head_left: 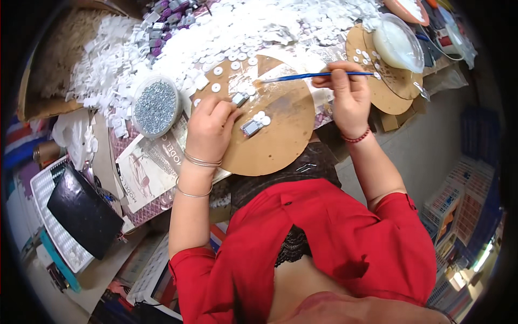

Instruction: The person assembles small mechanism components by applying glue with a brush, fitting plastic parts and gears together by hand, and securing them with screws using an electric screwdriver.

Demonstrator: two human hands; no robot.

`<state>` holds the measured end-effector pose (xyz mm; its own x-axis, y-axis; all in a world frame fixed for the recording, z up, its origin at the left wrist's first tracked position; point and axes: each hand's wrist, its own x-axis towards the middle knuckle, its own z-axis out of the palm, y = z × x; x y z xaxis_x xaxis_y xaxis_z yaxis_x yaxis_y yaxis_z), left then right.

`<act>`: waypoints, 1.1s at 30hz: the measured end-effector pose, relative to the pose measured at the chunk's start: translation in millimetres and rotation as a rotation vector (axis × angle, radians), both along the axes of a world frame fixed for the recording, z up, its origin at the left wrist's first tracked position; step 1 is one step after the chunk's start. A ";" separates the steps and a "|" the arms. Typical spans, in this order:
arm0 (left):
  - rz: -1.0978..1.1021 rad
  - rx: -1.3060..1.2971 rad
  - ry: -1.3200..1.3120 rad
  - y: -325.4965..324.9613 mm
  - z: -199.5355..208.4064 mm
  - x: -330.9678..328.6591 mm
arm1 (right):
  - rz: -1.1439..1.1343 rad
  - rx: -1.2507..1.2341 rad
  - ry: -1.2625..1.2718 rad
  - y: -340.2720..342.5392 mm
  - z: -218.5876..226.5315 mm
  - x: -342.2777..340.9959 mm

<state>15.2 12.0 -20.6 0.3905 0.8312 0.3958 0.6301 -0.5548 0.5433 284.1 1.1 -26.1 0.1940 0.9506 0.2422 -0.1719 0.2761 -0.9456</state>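
My right hand (349,100) grips a slim blue paintbrush (302,77). Its pale bristles point left, over the upper part of a round brown board (291,116). My left hand (209,127) is closed at the board's left side, with thumb and fingertips pinching a small grey block (239,99); the fingers hide part of it. A second grey block (251,128) lies on the board just right of the left hand, with small white discs (262,118) against it. More white discs (217,71) are spread along the board's upper left edge.
A round tub of silvery bits (156,106) stands left of my left hand. White pieces (259,27) heap across the far table, with purple and grey blocks (162,29) behind. At right, a bowl of whitish paste (397,43) sits on another brown board (386,100).
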 end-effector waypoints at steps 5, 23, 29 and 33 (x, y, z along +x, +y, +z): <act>0.006 0.038 -0.037 -2.6 -0.3 -1.6 | 0.094 -0.035 -0.046 6.9 -13.5 -13.3; 0.085 -0.039 -0.103 -43.4 20.3 7.0 | -0.380 0.250 -0.298 -20.1 31.7 75.9; 0.209 0.031 0.030 -11.6 3.7 11.8 | -0.923 0.036 -1.014 -8.5 43.0 172.7; 0.151 -0.044 0.042 -11.4 -0.1 15.7 | -1.056 0.496 -1.232 -23.5 55.0 119.7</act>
